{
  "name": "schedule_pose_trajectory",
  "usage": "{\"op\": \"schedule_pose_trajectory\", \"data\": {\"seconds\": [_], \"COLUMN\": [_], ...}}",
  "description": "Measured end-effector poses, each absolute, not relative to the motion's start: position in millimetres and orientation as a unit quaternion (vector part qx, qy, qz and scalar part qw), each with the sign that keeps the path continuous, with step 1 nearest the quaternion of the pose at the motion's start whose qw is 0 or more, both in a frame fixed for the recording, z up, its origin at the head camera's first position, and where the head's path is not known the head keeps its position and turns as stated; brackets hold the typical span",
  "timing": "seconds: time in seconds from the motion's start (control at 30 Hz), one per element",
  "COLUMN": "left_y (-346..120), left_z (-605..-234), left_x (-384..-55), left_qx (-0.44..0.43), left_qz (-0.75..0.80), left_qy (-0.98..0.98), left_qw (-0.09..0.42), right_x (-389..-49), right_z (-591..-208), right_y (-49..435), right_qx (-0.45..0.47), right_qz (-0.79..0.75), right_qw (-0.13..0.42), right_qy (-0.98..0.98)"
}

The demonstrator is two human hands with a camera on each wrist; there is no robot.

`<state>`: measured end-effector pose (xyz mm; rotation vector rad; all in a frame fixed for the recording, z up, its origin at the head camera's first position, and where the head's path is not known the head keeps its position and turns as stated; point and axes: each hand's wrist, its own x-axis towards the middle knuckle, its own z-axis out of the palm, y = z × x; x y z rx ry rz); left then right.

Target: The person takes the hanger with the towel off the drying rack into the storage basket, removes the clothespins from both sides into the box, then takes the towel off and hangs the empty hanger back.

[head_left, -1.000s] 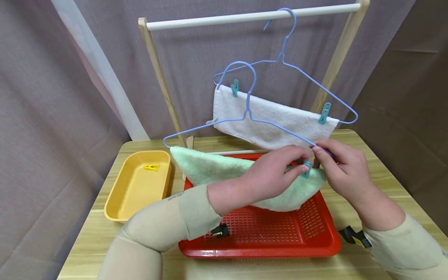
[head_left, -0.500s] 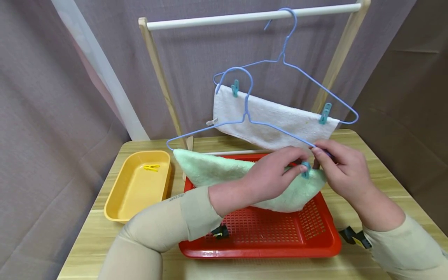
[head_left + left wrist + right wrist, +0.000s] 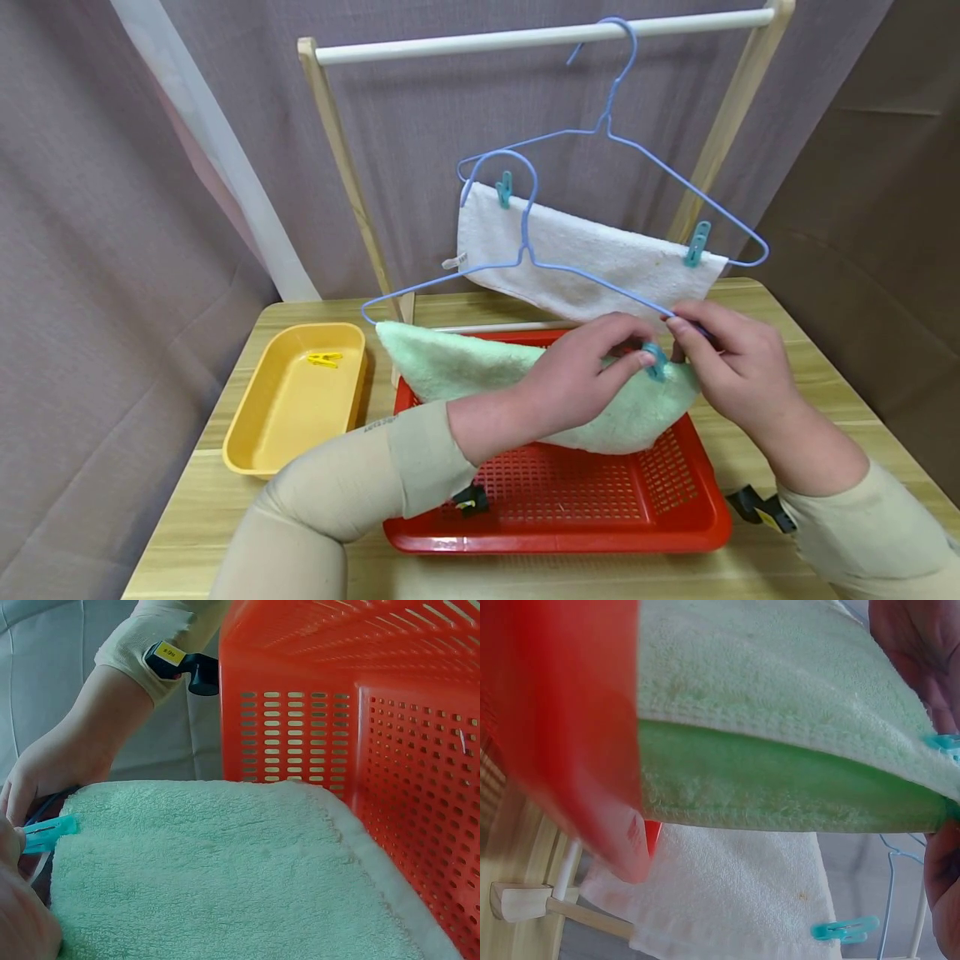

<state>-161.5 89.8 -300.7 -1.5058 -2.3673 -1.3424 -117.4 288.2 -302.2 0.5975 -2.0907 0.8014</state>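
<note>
My left hand [image 3: 577, 375] has its thumb and finger at a teal clothespin [image 3: 656, 363], pinching its end. That clothespin bites the top edge of a pale green towel [image 3: 457, 358] near its right corner. The towel is folded over the lower bar of a blue wire hanger [image 3: 527, 237] and hangs above the red basket. With thumb and fingers, my right hand [image 3: 742, 358] grips the hanger near its right end, just beside the clothespin. In the right wrist view the two layers of the towel [image 3: 780, 772] gape apart below the clip.
A second blue hanger [image 3: 606, 117] hangs on the white rail [image 3: 465, 42], with a white towel [image 3: 570, 242] clipped by two teal clothespins. Below stands the red basket [image 3: 555, 542]. A yellow tray [image 3: 240, 417] at left holds a yellow clothespin [image 3: 324, 360].
The held hanger's hook and left end have sunk slightly, its left end shifting right with the green towel. The teal clothespin has turned a little, and the left fingertips have drawn slightly left.
</note>
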Motion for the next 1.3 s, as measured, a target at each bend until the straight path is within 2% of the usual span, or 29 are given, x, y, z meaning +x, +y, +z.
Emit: {"op": "schedule_pose_trajectory", "data": {"seconds": [0.37,1.03,1.3], "left_y": [87,76,72], "left_z": [-299,-296,-293], "left_x": [-161,-159,-160], "left_qx": [-0.479,-0.462,-0.461], "left_qz": [-0.465,-0.512,-0.529], "left_qy": [-0.744,-0.724,-0.712], "left_qw": [0.019,-0.019,-0.01], "right_x": [-118,-119,-118], "right_z": [-302,-300,-298], "right_y": [288,284,284], "right_qx": [0.232,0.233,0.227], "right_qz": [0.319,0.334,0.325], "right_qw": [0.403,0.397,0.398], "right_qy": [-0.826,-0.822,-0.827]}}
